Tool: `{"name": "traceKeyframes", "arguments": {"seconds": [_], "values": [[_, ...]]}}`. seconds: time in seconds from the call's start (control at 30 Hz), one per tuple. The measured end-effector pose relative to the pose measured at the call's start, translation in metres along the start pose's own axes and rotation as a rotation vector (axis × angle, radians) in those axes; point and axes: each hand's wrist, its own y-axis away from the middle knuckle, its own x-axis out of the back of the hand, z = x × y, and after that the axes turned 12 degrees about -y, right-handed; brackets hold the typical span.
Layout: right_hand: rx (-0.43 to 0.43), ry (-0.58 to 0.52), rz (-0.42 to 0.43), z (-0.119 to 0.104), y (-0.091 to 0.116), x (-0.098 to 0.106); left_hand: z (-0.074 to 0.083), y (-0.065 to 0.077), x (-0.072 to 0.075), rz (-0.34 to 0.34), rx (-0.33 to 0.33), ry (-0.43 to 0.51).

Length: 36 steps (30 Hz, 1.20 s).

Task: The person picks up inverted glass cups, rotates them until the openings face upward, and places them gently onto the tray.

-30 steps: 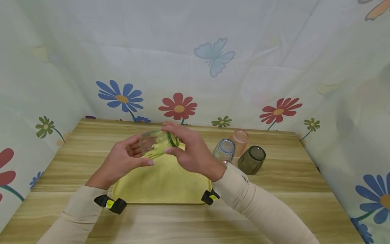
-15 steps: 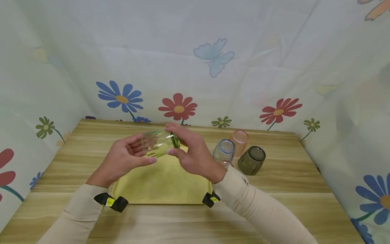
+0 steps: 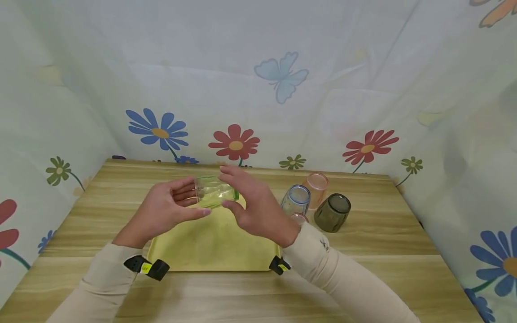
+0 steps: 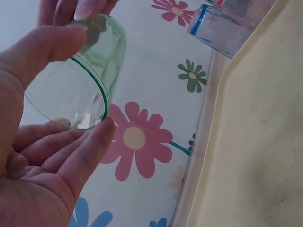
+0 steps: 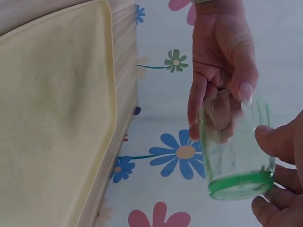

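A clear green drinking glass point(image 3: 212, 190) is held on its side above the yellow tray point(image 3: 218, 253). My left hand point(image 3: 161, 211) holds its open end, thumb on one side of the rim and fingertips on the other, as the left wrist view shows. At the thicker green base, my right hand point(image 3: 260, 206) grips with thumb and fingers from opposite sides. Through the glass wall point(image 5: 227, 151) the left fingers show in the right wrist view. Nothing can be seen inside the glass.
Right of the tray, upside-down glasses stand on the wooden table point(image 3: 387, 278): a blue one point(image 3: 296, 202), a pink one point(image 3: 317, 188) and a dark grey one point(image 3: 333, 215). Another point(image 3: 300, 218) is mostly hidden by my right wrist. A flowered cloth point(image 3: 323, 112) hangs behind.
The glass has swung more level, its base now seen nearly edge-on, and its rim has shifted slightly right. Both hands stay on it; the other glasses stand as before.
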Motion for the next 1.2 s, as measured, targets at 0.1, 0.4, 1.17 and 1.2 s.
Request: {"name": "traceKeyframes", "arguments": {"seconds": [0.1,0.4,1.17,1.2], "values": [[0.063,0.091,-0.025,-0.004,-0.001,-0.002,0.006,0.001,-0.001,0.002,0.009,-0.034],[0.078,0.201,-0.084,-0.016,0.000,-0.008,0.018,0.003,-0.006,0.054,-0.007,-0.181],[-0.014,0.000,0.164,-0.008,0.004,-0.028,0.024,0.008,-0.020,0.105,-0.008,0.151],[-0.034,-0.033,0.177,-0.007,0.005,-0.029,0.025,0.009,-0.021,0.112,-0.009,0.150]]}}
